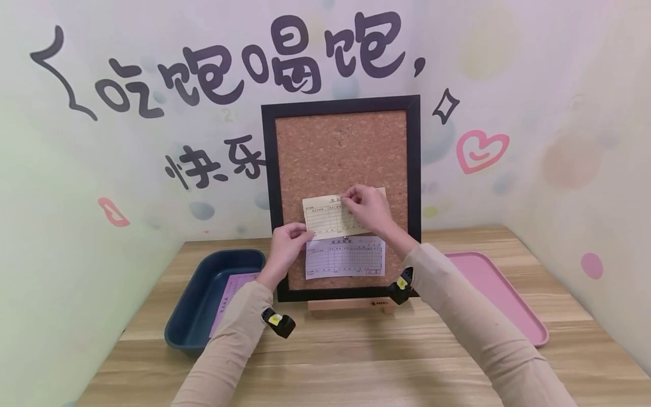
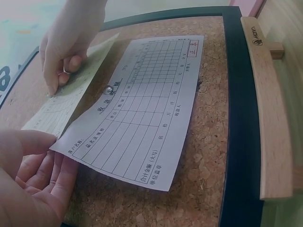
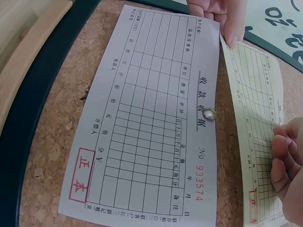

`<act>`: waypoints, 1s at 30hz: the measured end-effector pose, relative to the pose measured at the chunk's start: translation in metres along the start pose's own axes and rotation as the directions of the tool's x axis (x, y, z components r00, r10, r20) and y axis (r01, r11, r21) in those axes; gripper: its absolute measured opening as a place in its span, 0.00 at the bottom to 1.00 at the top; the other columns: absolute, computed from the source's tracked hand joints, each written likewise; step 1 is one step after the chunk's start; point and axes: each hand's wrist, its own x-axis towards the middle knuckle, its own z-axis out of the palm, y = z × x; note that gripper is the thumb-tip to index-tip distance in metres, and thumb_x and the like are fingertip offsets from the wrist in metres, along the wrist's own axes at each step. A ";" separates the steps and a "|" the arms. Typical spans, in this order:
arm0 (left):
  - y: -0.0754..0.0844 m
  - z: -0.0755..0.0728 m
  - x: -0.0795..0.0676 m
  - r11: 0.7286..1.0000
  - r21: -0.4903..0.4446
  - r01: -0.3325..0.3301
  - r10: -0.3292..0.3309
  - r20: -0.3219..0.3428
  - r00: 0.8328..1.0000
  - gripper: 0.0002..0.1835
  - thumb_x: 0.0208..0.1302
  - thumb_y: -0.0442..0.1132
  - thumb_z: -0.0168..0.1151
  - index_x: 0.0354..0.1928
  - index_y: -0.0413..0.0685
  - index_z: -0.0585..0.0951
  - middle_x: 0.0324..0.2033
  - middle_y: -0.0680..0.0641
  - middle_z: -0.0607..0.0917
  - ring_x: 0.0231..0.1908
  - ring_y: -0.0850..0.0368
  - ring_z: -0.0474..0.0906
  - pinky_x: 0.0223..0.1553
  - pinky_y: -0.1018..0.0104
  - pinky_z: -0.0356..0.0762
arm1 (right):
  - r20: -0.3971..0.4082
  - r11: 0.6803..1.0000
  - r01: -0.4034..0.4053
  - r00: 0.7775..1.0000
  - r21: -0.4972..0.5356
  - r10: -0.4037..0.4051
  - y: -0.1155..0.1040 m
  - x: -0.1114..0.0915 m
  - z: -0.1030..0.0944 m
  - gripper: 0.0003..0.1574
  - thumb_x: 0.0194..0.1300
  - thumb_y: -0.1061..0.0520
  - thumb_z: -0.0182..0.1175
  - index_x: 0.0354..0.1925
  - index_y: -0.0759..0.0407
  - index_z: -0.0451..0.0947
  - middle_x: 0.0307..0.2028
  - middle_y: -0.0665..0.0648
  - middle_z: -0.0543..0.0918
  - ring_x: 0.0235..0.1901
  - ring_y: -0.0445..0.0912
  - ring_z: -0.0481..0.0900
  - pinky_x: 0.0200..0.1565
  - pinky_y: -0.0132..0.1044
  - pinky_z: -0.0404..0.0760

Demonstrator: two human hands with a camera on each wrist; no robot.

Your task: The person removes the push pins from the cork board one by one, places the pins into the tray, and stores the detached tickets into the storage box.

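A pale yellow receipt slip (image 1: 321,219) lies against the cork board (image 1: 341,147), above a white receipt slip (image 1: 346,261). My left hand (image 1: 286,249) pinches the yellow slip's lower left corner, the thumb in front. At the slip's top edge, the thumb and index finger of my right hand (image 1: 373,210) come together on what looks like a small pushpin, mostly hidden by the fingertips; the other fingers are curled. A round silver pushpin (image 3: 209,114) fixes the white slip at the middle of its top edge. The white slip's left corner lifts off the cork in the left wrist view.
A black frame (image 1: 414,169) surrounds the board, which leans on a wooden stand (image 1: 335,305) on the wood-grain table (image 1: 325,362). At left is a dark blue tray (image 1: 190,305) holding a pink-purple slip (image 1: 231,294). A pink tray (image 1: 500,288) lies at right, partly behind my right sleeve.
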 end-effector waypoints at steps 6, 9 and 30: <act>0.000 0.000 0.000 1.000 -0.016 -0.005 0.005 -0.001 1.000 0.10 0.57 0.31 0.59 0.40 0.31 0.80 0.36 0.37 0.83 0.29 0.60 0.78 0.35 0.66 0.80 | 0.007 1.000 0.010 1.000 0.003 -0.010 0.001 -0.001 0.001 0.06 0.61 0.59 0.55 0.32 0.59 0.78 0.21 0.52 0.78 0.19 0.43 0.69 0.21 0.32 0.65; 0.001 -0.001 0.000 1.000 -0.025 -0.007 0.007 -0.003 1.000 0.11 0.57 0.31 0.60 0.40 0.31 0.80 0.35 0.37 0.83 0.28 0.62 0.78 0.34 0.67 0.80 | 0.006 1.000 0.016 1.000 0.005 -0.016 0.002 -0.002 0.001 0.06 0.61 0.58 0.55 0.32 0.59 0.78 0.20 0.52 0.78 0.19 0.43 0.69 0.21 0.31 0.65; 0.010 -0.015 -0.002 0.994 -0.113 0.000 -0.003 -0.031 1.000 0.11 0.57 0.29 0.59 0.41 0.27 0.77 0.32 0.38 0.82 0.23 0.63 0.78 0.34 0.67 0.81 | 0.039 0.999 0.040 0.998 -0.001 -0.040 -0.005 -0.020 -0.016 0.05 0.62 0.57 0.57 0.33 0.58 0.75 0.26 0.53 0.77 0.24 0.45 0.70 0.27 0.34 0.69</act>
